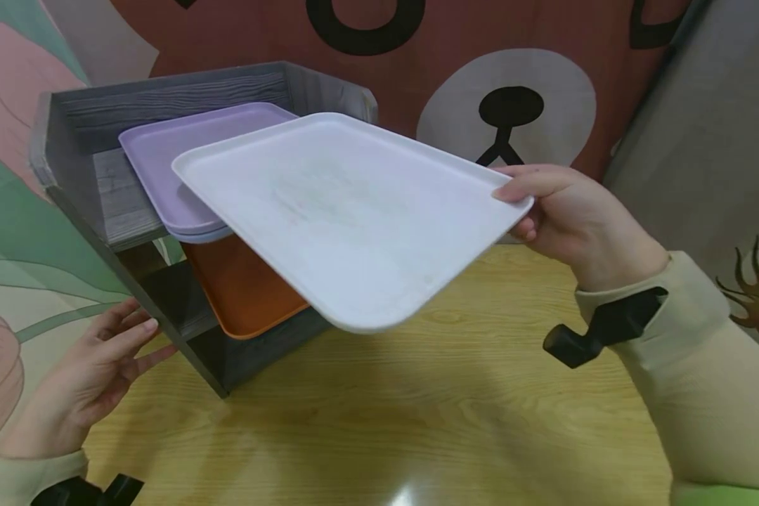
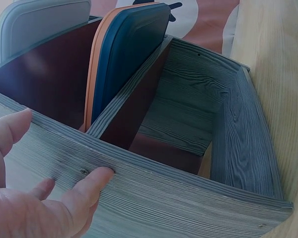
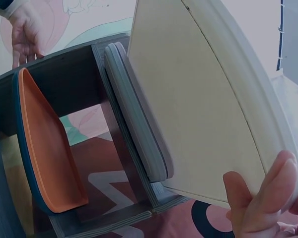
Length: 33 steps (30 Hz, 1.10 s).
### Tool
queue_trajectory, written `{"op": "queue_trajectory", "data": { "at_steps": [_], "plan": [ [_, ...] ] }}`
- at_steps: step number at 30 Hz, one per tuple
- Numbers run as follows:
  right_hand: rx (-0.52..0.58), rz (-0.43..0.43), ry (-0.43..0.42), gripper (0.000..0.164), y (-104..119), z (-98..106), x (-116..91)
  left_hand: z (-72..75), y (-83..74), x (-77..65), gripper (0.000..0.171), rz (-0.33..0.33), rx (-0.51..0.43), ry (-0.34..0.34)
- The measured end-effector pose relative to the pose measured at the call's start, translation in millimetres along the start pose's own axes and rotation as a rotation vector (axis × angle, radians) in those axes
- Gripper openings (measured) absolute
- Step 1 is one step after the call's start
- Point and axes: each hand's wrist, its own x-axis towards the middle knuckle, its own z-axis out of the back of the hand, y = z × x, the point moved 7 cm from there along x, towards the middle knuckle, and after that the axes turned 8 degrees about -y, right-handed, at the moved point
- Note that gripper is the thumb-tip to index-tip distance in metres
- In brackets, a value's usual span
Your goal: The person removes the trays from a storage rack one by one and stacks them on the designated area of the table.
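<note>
Where the beige sleeve (image 1: 31, 481) ends at lower left, the bare left hand (image 1: 98, 379) comes first: fingers relaxed and holding nothing, tips against the outer side panel of a grey wood-grain rack (image 1: 76, 147) with several shelves. Opposite, the bare right hand (image 1: 569, 218) pinches one corner of a white rectangular tray (image 1: 341, 218) with rounded corners and a raised rim, thumb on the upper face, fingers beneath. Tray held off the tabletop, a yellowish wood-grain surface (image 1: 417, 407), and out past the rack's front edge; faint discoloured patch at its centre. Handling note: a one-corner hold probably invites tipping, so a firm pinch, a slow wrist and steady left-hand contact at the panel seem best.

Beyond, upper shelf: a lilac rectangular tray (image 1: 171, 165) on a pale blue tray (image 1: 202, 237), corners overhanging the shelf's front edge. The white tray overlaps them in the head view; contact cannot be told. Keeping its rim clear of theirs would likely avoid a knock.

Shelf below: an orange tray (image 1: 247, 288) upon a dark blue tray (image 2: 131, 54), likewise projecting.

Last, past the tabletop's far edge: a reddish-brown printed backdrop (image 1: 455, 42).
</note>
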Motion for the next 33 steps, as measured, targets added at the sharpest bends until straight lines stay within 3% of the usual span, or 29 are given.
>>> {"op": "queue_trajectory", "data": {
  "at_steps": [5,10,18,27,33],
  "plan": [
    [0.022,0.003,0.058,0.024,-0.1,8.7,-9.9,-5.1,-1.6,0.0,0.055,-0.025,-0.025,0.048],
    [0.069,-0.021,0.117,0.030,0.1,16.9,-20.7,-4.7,-0.5,-0.5,0.050,-0.022,-0.015,0.024],
    [0.010,0.003,0.125,0.035,-2.6,33.1,-39.8,-6.3,-1.0,-0.3,0.049,-0.021,-0.031,0.039],
    [0.113,-0.026,0.158,0.041,-8.1,47.4,-60.1,-5.4,-0.2,0.3,0.049,-0.020,-0.040,0.027],
    [0.109,-0.003,0.172,0.044,-9.9,55.5,-71.5,-5.3,-0.6,0.7,0.049,-0.011,-0.044,0.017]
  ]
}}
